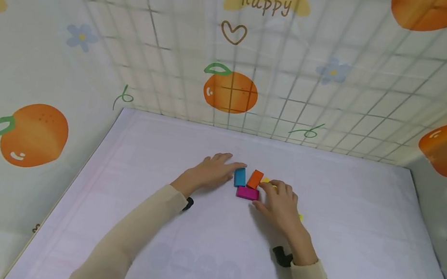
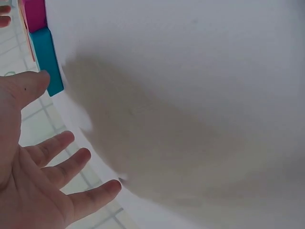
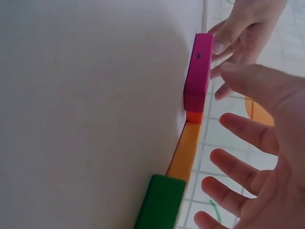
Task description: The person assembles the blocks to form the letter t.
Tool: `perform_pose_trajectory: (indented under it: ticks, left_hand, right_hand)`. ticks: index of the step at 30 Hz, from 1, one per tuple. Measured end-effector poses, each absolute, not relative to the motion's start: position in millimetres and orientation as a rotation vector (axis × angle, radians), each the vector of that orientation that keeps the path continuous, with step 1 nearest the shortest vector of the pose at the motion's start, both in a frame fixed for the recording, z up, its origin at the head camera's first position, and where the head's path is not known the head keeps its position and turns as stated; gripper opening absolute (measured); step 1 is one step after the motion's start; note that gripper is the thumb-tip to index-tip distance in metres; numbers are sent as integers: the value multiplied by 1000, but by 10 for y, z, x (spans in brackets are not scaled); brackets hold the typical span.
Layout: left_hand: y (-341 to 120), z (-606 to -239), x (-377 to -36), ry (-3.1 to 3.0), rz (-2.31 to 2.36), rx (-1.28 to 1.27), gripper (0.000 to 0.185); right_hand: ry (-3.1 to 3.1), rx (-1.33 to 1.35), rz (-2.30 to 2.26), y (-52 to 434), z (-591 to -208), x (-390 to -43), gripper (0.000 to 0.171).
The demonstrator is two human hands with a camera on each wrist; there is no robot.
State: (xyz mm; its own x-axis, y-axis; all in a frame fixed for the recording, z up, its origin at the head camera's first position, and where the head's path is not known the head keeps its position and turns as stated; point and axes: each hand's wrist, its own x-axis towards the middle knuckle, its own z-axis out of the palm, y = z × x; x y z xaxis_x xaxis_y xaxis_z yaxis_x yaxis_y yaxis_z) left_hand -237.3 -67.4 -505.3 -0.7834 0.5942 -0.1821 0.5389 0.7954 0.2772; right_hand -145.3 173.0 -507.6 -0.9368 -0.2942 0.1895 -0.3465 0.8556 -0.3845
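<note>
A blue block (image 1: 240,177), an orange block (image 1: 255,179) and a magenta block (image 1: 247,193) lie close together on the white table. My left hand (image 1: 211,171) is at the blue block's left side, fingers extended; in the left wrist view one fingertip overlaps the blue block (image 2: 46,59). Just right of the magenta block, my right hand (image 1: 280,206) has its fingers spread and loosely bent, its palm holding nothing. Partly hidden behind it are yellow pieces (image 1: 266,180). The right wrist view shows a yellow-orange block (image 3: 185,151) and a green block (image 3: 161,202) beyond the magenta one.
The white tabletop (image 1: 200,233) stretches around the blocks. A patterned curtain (image 1: 172,77) with oranges and hearts rises behind the table's far edge and along both sides. A black strap (image 1: 283,256) sits at the right wrist.
</note>
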Motion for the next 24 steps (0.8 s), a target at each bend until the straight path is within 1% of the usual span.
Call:
perform_pose_trajectory:
  ticks: [12, 24]
  left_hand:
    - [-542, -5045, -2386, 2716, 121, 938, 51]
    - [-460, -5031, -2330, 2729, 18, 860, 49]
  right_hand:
    - [-2960, 484, 508, 1685, -5119, -1489, 42]
    - [-3018, 481, 411, 1628, -5116, -1515, 41]
